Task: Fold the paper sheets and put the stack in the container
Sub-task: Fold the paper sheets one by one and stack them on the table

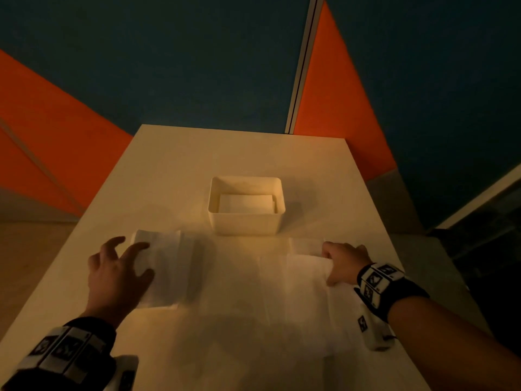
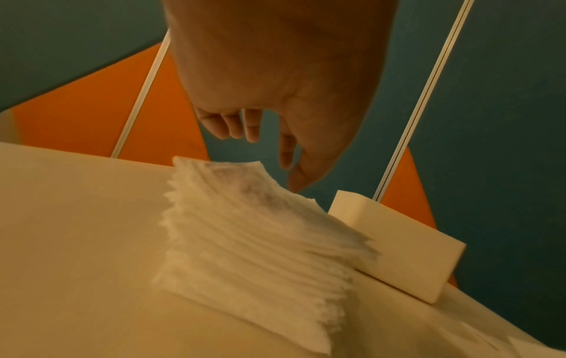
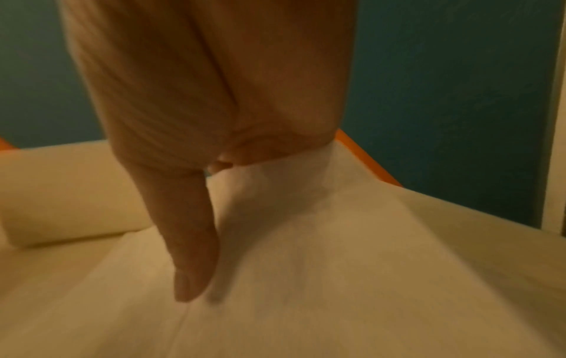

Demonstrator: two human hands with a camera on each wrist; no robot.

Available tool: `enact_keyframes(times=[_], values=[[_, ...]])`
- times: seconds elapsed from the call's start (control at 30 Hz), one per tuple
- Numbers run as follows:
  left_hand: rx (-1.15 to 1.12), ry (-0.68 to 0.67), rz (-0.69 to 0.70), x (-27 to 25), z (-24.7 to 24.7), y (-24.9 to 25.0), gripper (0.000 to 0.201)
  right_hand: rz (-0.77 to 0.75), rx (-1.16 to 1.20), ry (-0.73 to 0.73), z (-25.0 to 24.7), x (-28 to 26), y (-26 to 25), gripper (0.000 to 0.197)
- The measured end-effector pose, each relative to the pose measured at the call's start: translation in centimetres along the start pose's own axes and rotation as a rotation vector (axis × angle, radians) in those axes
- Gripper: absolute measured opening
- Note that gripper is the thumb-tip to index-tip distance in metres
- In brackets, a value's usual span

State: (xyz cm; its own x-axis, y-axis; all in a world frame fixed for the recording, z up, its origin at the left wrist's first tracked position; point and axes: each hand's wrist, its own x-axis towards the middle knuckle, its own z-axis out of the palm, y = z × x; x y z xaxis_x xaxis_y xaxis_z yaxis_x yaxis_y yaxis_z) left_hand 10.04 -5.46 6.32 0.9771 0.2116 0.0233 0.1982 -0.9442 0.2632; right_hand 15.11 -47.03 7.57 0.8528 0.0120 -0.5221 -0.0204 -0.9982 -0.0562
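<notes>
- Head view, far left: my left hand [image 1: 118, 270] hovers with fingers spread and loosely bent, its fingertips at the left edge of the folded stack [image 1: 166, 266] of paper sheets; I cannot tell whether they touch it. In the left wrist view the fingers hang apart above the stack's ragged edges, holding nothing.
- Middle: the container [image 1: 245, 206] stands on the surface [image 1: 169, 170], just beyond the papers and between my hands, with something pale and flat already on its floor.
- Right: a wide unfolded sheet [image 1: 270, 300] lies flat in front of me. My right hand [image 1: 342, 262] pinches its right edge, thumb on top, with the edge curling up under my fingers.
- I judge I am mid-fold: the next move calls for carrying that lifted edge leftwards, matching the edges, then pressing the crease.
</notes>
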Motion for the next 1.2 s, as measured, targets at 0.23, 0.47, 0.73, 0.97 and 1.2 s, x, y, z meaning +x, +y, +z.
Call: enact_keyframes(times=[0.23, 0.47, 0.73, 0.97, 1.2], values=[[-0.195, -0.025, 0.149, 0.0, -0.8, 4.1, 0.050, -0.180, 0.408, -0.030, -3.7, -2.0, -1.2, 0.009], [-0.865, -0.779, 0.004, -1.2, -1.6, 10.6, 0.087, -0.282, 1.282, 0.069, -4.2, -4.4, -5.0, 0.016], [-1.465, -0.756, -0.109, -1.1, -1.8, 13.6, 0.040, -0.277, 1.634, 0.027, -2.9, -5.0, -7.4, 0.023], [-1.397, -0.591, -0.046, -0.8, -2.3, 13.0, 0.023, -0.228, 1.668, 0.022, -2.4, -5.1, -6.7, 0.024], [-1.371, -0.642, -0.044, -0.4, -2.8, 12.0, 0.024, -0.234, 1.790, -0.173, -2.9, -5.7, -6.0, 0.047]])
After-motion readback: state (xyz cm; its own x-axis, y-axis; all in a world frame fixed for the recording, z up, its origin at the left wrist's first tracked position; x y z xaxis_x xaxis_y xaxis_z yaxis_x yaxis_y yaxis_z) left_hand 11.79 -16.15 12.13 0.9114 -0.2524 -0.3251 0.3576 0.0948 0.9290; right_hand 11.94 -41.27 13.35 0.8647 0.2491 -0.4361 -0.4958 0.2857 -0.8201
